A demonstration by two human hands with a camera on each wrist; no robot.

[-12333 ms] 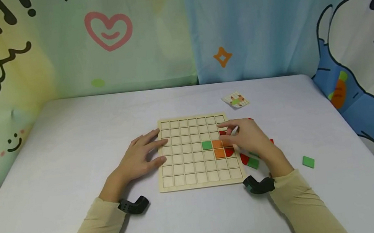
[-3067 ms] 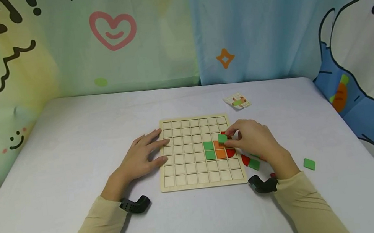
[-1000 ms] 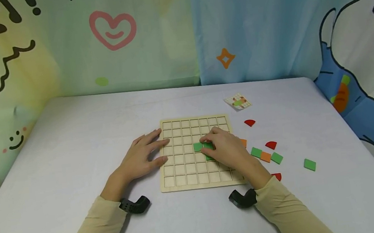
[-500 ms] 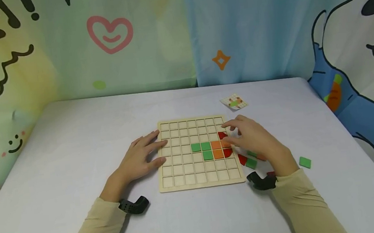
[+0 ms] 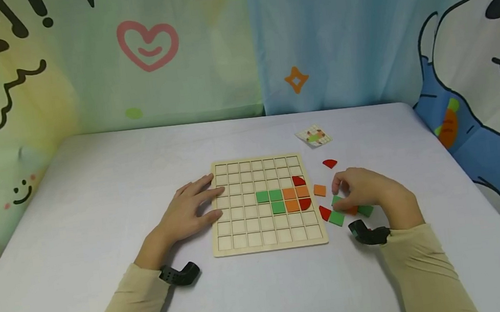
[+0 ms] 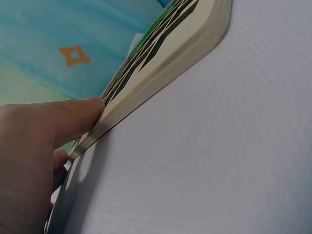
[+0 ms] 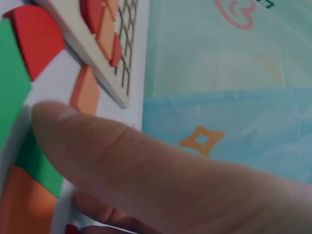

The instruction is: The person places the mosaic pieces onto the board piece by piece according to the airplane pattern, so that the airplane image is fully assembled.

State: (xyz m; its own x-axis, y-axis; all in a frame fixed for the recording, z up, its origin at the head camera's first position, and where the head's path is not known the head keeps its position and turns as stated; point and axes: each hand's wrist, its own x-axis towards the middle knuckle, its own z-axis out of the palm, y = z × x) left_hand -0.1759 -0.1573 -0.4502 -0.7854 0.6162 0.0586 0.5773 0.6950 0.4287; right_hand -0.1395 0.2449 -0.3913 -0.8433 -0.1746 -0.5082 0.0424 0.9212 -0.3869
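Note:
My left hand rests against the left edge of a wooden grid board, fingers extended and fingertips on its rim. The left wrist view shows the thumb on the board's edge. Toward the board's right side, three green square tiles sit in cells beside three orange ones and two rounded red pieces. Right of the board, my right hand has its thumb and index finger at opposite edges of a loose green tile, pinching it among other pieces.
Around the right hand lie an orange tile, a red piece, another green tile and a red fan-shaped piece. A small printed card with a coloured grid pattern lies behind the board. Printed curtains hang beyond the table.
The right hand has moved from the board's right edge onto the loose tiles. Two more green tiles sit on the board than 12 seconds ago. The left hand stays put.

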